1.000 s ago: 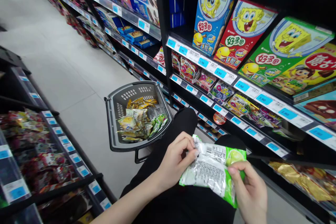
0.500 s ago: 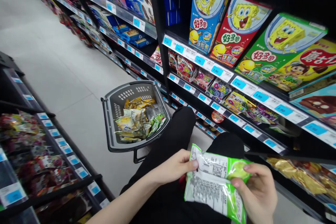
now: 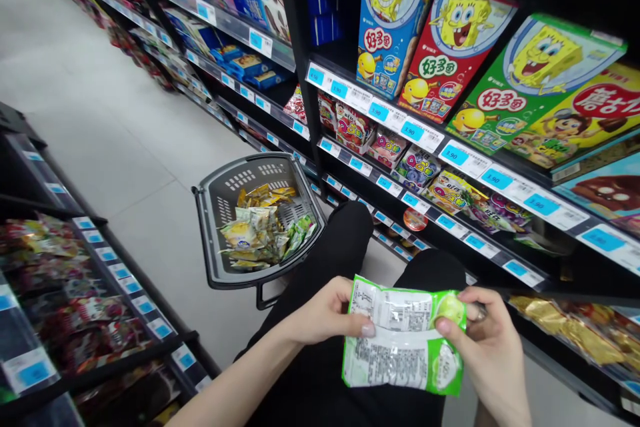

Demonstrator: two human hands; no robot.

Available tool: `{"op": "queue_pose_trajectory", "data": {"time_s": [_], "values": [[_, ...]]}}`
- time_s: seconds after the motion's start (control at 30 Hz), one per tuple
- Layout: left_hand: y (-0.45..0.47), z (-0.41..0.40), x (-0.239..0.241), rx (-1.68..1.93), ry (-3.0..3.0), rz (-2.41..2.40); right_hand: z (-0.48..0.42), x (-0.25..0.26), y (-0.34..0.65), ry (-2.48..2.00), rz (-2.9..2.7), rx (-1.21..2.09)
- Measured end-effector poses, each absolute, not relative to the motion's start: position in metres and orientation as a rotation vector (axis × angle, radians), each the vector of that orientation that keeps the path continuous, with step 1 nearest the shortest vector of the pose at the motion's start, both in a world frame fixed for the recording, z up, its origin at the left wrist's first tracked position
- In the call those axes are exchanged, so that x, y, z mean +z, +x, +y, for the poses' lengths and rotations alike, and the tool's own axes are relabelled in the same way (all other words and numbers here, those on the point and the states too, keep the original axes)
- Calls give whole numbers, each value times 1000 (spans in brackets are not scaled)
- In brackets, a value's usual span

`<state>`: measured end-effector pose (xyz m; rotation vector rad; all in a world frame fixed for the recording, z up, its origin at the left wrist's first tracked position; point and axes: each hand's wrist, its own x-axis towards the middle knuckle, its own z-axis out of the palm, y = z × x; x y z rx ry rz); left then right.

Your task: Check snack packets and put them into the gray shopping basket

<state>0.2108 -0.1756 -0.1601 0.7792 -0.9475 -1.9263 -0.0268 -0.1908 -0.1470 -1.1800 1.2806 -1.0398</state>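
Observation:
A green-and-white snack packet [image 3: 395, 363] is stretched between my two hands above my lap, its printed back facing up. My left hand [image 3: 333, 313] grips the left end, thumb on top and fingers underneath. On the right end, my right hand [image 3: 487, 340] pinches the green edge between thumb and fingers. Beyond my knees, to the left, a grey shopping basket [image 3: 213, 213] stands on the floor. Inside it lie yellow packets [image 3: 265, 196], pale packets [image 3: 253, 237] and green packets [image 3: 300, 233].
Shelves with price tags [image 3: 413, 130] run along the right, holding cartoon snack boxes [image 3: 455, 47] and small candy bags [image 3: 417, 167] below. Another shelf with wrapped sweets [image 3: 55, 280] borders the left. Pale floor [image 3: 135, 147] stretches between them; gold packets [image 3: 565, 327] lie low at right.
The packet has turned to lie more level and shifted slightly left. My left thumb has slid further in over its back. The basket stays where it was.

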Motion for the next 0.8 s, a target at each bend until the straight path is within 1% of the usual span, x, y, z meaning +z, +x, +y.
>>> {"op": "queue_pose_trajectory", "data": {"time_s": [0.17,0.23,0.33,0.43,0.57,0.67,0.8], "values": [[194,-175,-166,-2042,736,-403,-185,-147,-42,-1267,1264,-991],[191,-177,-170,-2028,746,-283,-177,-146,-44,-1228,1248,-987],[190,-181,-172,-1949,786,-246,-170,-147,-44,-1131,1156,-971],[192,-182,-172,-1910,819,-246,-172,-152,-45,-1204,1044,-928],[192,-183,-168,-1894,859,-243,-176,-158,-47,-1248,1012,-948],[192,-183,-166,-1879,899,-235,-174,-155,-43,-1165,1011,-935],[193,-183,-165,-1837,934,-214,-168,-146,-28,-942,1009,-955]]}}
